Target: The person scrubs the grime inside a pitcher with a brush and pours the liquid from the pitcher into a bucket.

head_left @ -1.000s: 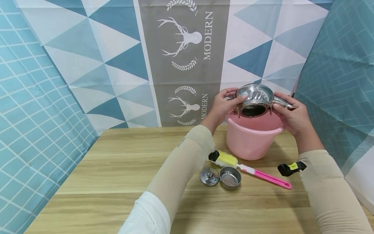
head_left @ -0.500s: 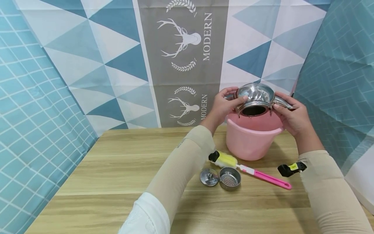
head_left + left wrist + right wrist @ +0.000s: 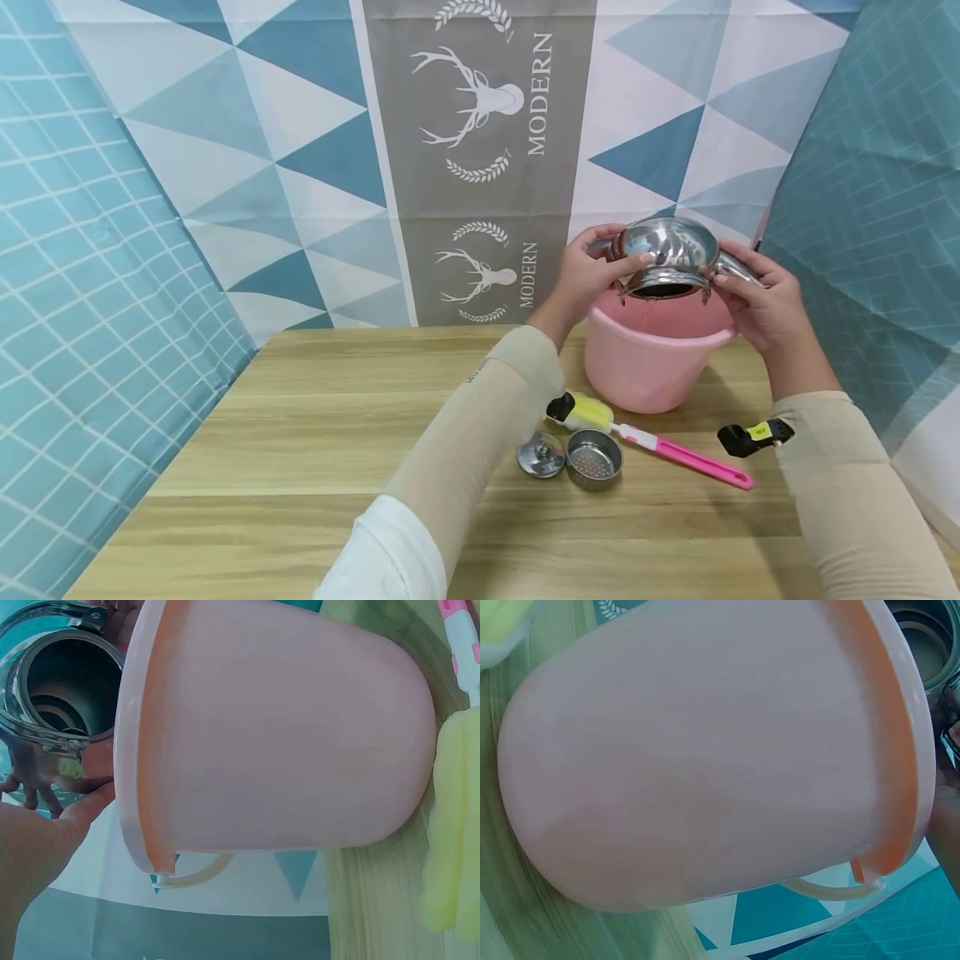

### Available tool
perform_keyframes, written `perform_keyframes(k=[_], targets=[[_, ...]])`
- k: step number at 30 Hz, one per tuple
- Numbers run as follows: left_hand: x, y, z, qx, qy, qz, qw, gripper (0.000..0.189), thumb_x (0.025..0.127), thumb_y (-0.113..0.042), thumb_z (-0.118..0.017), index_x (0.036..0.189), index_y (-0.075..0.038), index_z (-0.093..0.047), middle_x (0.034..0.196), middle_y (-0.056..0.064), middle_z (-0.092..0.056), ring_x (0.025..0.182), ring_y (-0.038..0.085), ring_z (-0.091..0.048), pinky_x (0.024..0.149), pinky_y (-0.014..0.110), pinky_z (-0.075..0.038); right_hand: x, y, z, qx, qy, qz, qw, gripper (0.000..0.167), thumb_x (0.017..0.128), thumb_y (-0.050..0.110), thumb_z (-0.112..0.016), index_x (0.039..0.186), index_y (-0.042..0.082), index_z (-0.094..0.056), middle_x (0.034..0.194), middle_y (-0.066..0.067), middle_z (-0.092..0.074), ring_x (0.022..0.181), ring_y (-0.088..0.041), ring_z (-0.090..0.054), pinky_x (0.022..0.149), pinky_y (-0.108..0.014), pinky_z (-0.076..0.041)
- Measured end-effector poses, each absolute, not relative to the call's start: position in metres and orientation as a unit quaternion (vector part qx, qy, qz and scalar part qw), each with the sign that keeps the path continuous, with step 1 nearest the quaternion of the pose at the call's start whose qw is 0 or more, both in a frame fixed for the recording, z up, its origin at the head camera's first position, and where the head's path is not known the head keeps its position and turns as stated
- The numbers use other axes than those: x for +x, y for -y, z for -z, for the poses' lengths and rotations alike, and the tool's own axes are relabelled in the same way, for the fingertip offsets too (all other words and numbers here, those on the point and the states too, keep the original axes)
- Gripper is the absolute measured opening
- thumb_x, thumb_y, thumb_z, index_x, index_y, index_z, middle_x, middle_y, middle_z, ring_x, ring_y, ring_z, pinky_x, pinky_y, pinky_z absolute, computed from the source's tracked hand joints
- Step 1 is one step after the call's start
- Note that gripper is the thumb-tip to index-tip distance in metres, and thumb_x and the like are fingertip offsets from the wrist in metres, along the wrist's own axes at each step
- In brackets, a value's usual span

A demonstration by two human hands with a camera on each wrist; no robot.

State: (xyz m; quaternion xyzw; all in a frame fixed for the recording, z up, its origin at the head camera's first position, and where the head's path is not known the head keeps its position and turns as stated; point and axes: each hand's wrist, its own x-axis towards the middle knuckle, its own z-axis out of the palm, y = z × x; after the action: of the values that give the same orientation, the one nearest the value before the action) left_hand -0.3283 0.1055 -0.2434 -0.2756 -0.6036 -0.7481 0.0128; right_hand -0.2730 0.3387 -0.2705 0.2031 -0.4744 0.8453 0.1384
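A shiny metal teapot [image 3: 667,250] is tilted with its round mouth facing down and forward over a pink bucket [image 3: 652,371]. My left hand [image 3: 588,271] grips the pot's left side, thumb across the body. My right hand [image 3: 768,296] grips the metal part that sticks out on the pot's right side; whether that is spout or handle cannot be told. In the left wrist view the pot's dark hollow inside [image 3: 75,686] shows beside the bucket's rim. Only a bit of the pot [image 3: 930,645] appears at the right wrist view's edge.
In front of the bucket lies a bottle brush [image 3: 701,462] with a yellow sponge head and pink handle. A perforated metal strainer cup [image 3: 594,460] and a round metal lid [image 3: 541,456] sit side by side on the wooden table [image 3: 315,467]. Patterned cloth hangs behind.
The pot's mouth has tipped further downward, so less of its opening shows. Both hands still hold it in the same places, and the lid, strainer and brush lie as before.
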Motion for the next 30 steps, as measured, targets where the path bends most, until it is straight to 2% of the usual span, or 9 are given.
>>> perform_keyframes(k=[6, 11, 30], targets=[[-0.3268, -0.1084, 0.2432, -0.280, 0.625, 0.727, 0.044, 0.047, 0.077, -0.010, -0.082, 0.119, -0.010, -0.060, 0.109, -0.002, -0.057, 0.100, 0.008, -0.055, 0.072, 0.025, -0.057, -0.2715, -0.3406, 0.2698, 0.191, 0.469, -0.851, 0.135, 0.046, 0.088, -0.022, -0.053, 0.125, 0.001, -0.065, 0.109, -0.012, -0.064, 0.085, -0.021, -0.071, 0.074, -0.027, -0.057], [-0.3264, -0.1081, 0.2430, -0.278, 0.634, 0.720, 0.049, 0.047, 0.077, -0.011, -0.082, 0.119, -0.011, -0.059, 0.113, -0.004, -0.054, 0.108, 0.009, -0.052, 0.073, 0.024, -0.056, -0.2709, -0.3402, 0.2686, 0.189, 0.465, -0.854, 0.134, 0.047, 0.088, -0.023, -0.051, 0.125, 0.001, -0.065, 0.108, -0.012, -0.065, 0.083, -0.022, -0.071, 0.073, -0.028, -0.058], [-0.3261, -0.1054, 0.2440, -0.294, 0.649, 0.699, 0.060, 0.050, 0.078, -0.014, -0.082, 0.121, -0.011, -0.057, 0.116, -0.003, -0.053, 0.112, 0.010, -0.050, 0.078, 0.021, -0.054, -0.2722, -0.3367, 0.2704, 0.191, 0.451, -0.859, 0.147, 0.047, 0.085, -0.026, -0.053, 0.122, -0.001, -0.067, 0.108, -0.013, -0.067, 0.082, -0.022, -0.071, 0.069, -0.029, -0.058]])
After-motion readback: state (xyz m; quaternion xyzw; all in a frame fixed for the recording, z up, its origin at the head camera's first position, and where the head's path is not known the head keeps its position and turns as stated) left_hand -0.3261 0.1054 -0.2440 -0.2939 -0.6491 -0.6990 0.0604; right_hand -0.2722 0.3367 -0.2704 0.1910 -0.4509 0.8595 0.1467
